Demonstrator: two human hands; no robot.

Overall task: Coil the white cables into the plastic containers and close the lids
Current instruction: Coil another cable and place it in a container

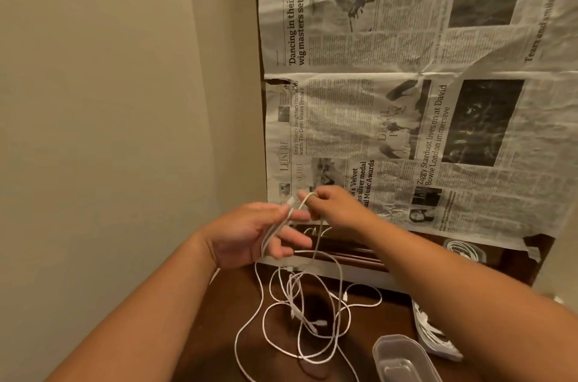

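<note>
I judge the coiling barely begun: my left hand (250, 231) pinches the white cable (294, 294) near its plug, my right hand (331, 206) has its grip curled round a loop, and the rest sprawls on the surface (237, 303) beside an open, empty container (400, 363).

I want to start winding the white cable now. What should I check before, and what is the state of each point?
1. Left hand grips the cable near its plug: ok.
2. Right hand holds a strand of it: ok.
3. Loose length on the table free of knots: cannot tell; the loops cross each other.
4. Container open: ok.
5. Its lid within reach: cannot tell.
</note>
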